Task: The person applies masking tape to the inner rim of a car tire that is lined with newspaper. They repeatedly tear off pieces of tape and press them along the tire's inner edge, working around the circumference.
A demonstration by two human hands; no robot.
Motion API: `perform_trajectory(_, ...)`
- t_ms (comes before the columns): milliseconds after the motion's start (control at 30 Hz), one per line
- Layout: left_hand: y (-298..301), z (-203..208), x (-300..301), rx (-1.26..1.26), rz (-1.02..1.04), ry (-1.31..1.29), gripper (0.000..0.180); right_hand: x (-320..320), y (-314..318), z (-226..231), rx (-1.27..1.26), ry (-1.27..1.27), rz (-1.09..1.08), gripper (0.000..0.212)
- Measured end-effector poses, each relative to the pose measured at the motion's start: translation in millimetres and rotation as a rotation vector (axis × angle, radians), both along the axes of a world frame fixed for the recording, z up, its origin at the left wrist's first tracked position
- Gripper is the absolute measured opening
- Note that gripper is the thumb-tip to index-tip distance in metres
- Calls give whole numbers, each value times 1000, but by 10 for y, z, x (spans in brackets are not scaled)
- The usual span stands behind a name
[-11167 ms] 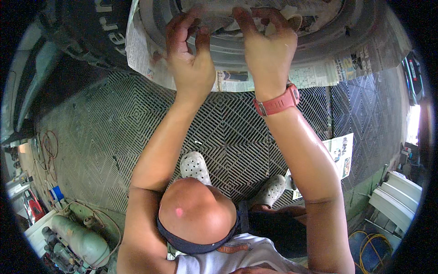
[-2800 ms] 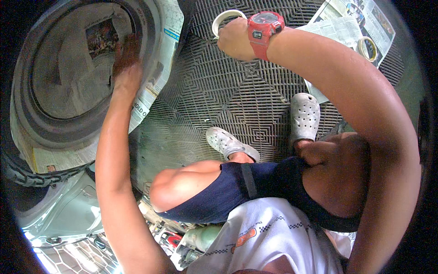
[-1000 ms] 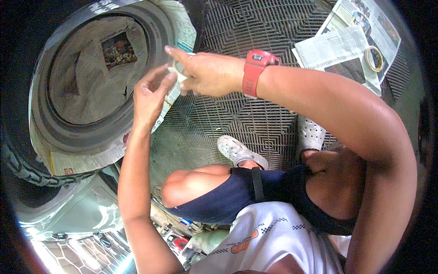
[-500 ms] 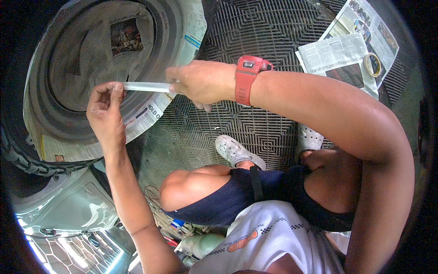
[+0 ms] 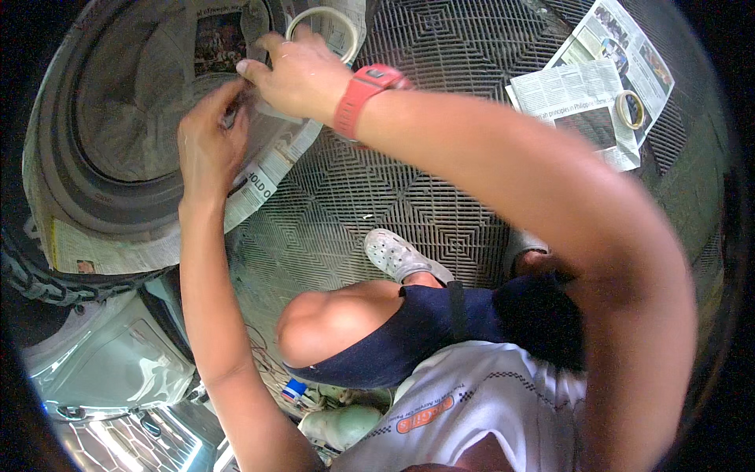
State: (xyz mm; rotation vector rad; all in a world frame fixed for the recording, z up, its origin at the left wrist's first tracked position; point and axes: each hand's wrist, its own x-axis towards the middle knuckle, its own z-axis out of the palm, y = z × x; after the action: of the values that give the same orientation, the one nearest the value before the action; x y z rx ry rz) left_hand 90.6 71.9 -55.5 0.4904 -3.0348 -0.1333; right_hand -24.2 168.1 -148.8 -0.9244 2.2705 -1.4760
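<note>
At the upper left is a tyred wheel rim (image 5: 134, 216) with newspaper (image 5: 141, 256) around its edge and more newspaper inside. Over its right side my two hands meet, fingertips close together. My left hand (image 5: 212, 138) is closed in a pinch; the end of the tape strip it held is hidden by the fingers. My right hand (image 5: 307, 75), a red watch (image 5: 366, 94) on its wrist, is closed with a pale roll of masking tape (image 5: 352, 35) around or against its fingers. Some blur covers the fingertips.
A second tape roll (image 5: 630, 109) lies on newspaper sheets (image 5: 582, 102) at the right, on the ribbed floor mat (image 5: 393, 173). At the lower left are a glossy pale vehicle panel (image 5: 118, 346), cables, a blue-and-white item (image 5: 294, 389) and a green rounded container (image 5: 342, 425).
Both hands have moved up, and the right also left, closing the gap between them. The white tape strip stretched between them no longer shows; the tape roll has come into view at the right hand.
</note>
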Motion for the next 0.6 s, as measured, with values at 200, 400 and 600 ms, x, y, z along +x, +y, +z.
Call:
perform_trajectory(200,-509,-201,-465,35,-50,64,26,383,-568,-529,-468,-811,-283,35)
perform_trajectory(400,-674,-370,-807,-274,66,-218,20,551,-922,-569,-593,-1146,-420,22)
perform_trajectory(600,-562,-419,-1146,-730,-115,-391,19,592,-1365,-602,-737,-1444,-735,13)
